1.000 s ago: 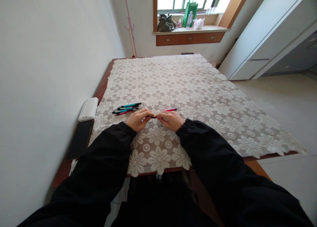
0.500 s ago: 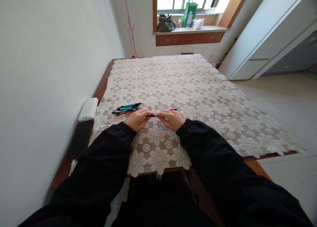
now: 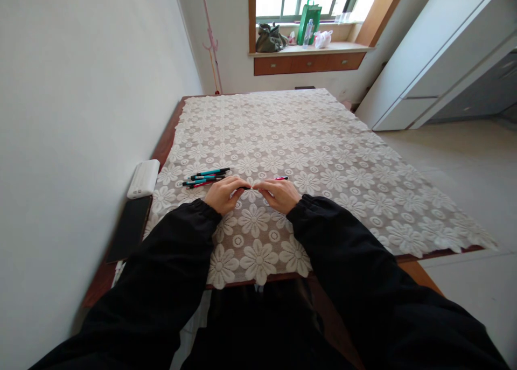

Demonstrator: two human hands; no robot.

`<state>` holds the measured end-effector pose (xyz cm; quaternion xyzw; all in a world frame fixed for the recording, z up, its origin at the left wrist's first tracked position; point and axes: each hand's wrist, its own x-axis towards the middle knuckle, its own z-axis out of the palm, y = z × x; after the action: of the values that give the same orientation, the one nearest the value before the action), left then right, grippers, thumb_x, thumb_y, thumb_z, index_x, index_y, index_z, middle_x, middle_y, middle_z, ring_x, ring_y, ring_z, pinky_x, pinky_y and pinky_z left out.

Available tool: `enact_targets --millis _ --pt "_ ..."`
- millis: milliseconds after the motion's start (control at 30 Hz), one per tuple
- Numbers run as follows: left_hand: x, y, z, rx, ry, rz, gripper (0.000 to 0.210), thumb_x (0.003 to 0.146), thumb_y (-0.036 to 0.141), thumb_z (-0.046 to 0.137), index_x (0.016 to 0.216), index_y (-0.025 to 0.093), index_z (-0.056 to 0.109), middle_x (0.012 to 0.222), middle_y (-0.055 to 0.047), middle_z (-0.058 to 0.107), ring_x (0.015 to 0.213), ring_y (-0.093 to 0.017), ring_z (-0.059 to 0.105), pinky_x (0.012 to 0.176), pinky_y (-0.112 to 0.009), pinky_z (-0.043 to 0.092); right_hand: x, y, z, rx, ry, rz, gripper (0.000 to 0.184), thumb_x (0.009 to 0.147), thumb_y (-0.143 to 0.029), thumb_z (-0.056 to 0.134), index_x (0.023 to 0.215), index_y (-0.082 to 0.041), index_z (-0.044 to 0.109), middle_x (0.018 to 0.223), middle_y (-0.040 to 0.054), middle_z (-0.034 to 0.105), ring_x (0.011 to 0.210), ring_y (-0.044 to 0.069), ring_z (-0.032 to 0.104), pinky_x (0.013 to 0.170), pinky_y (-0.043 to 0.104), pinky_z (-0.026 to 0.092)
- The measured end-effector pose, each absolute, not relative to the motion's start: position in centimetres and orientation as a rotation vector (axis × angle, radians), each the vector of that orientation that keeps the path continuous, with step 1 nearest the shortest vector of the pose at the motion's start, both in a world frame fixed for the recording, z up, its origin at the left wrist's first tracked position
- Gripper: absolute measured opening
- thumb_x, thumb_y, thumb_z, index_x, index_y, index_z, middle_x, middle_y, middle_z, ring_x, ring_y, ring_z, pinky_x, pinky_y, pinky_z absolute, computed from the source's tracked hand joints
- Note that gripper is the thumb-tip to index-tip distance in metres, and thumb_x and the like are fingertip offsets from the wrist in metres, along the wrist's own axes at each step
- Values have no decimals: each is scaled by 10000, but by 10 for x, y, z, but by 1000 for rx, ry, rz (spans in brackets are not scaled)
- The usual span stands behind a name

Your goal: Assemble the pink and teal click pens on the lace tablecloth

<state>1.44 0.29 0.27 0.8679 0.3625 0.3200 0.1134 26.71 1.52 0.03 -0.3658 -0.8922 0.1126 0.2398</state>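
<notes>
Over the tablecloth, my left hand (image 3: 223,195) is closed in a pinch on a thin black piece that looks like part of a pen (image 3: 245,188). My right hand (image 3: 280,194) is closed too, its fingertips meeting the end of that piece; what they grip is hidden or too small to name. Just beyond my right fingers lies a red and black pen (image 3: 281,178), partly covered by the hand. Several teal and black pens (image 3: 210,172), with some red among them, lie in a loose pile beyond my left hand.
A floral lace tablecloth (image 3: 258,219) covers the table. Along the wall on the left are a white box-shaped device (image 3: 144,179) and a flat black object (image 3: 130,229). Bags and a bottle (image 3: 308,33) stand on the windowsill; a white cabinet (image 3: 428,63) is at the right.
My hands stay nearly in place, with a slight gap now showing between the fingertips at the black piece. The pens on the table have not moved.
</notes>
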Motion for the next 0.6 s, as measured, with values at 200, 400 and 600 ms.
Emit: enact_targets --millis 200,400,600 --pt "14 4 1 2522 1006 900 251 1047 231 527 1175 231 743 1124 -73 773 1050 -203 728 943 -345 583 267 15 0 -1010 -2448 305 290 1039 -229 527 1193 -269 771 1093 47 818 919 180 732 752 279 443" --pt "16 5 -2 2502 950 918 214 1050 249 555 1175 215 726 1105 -76 772 1011 -192 733 907 -326 587 266 16 -2 -980 -2453 339 241 1044 -255 548 1179 -233 746 1062 64 813 911 184 728 759 279 432" --pt "16 6 -5 2429 1030 895 213 1025 309 608 1171 205 723 1037 -64 780 870 -172 736 810 -299 591 265 16 -4 -962 -2441 378 204 1030 -259 577 1172 -222 719 933 41 790 817 170 699 716 272 397"
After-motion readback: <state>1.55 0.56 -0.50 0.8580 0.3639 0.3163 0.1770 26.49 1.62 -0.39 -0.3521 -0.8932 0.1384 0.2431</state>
